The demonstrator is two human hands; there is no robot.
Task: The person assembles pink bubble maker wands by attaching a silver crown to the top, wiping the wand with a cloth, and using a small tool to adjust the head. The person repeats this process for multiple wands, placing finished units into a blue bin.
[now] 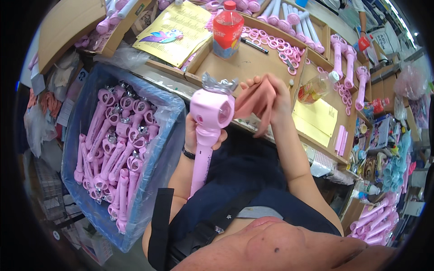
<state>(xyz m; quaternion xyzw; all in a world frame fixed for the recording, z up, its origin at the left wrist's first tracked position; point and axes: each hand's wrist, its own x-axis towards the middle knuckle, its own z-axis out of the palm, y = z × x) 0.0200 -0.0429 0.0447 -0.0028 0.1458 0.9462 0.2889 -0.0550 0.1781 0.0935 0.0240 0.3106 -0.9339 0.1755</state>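
Note:
My left hand [192,135] is closed around the neck of a pink toy wand [212,110], which stands nearly upright in front of my chest. A silver crown [219,84] tops its round head, and its handle points down toward me. In my right hand [279,101] a crumpled salmon-coloured cloth [257,104] is gripped, hanging down close beside the wand's head. Whether the cloth touches the wand I cannot tell. Part of my left fingers is hidden behind the wand.
A blue-lined bin [167,106] of pink wands stands at left. On the bench, a cardboard tray [203,67] holds a red-labelled bottle [227,31], a black marker [254,45] and pink rings [280,45]. A clear bottle [316,88] and yellow paper [316,119] lie to the right.

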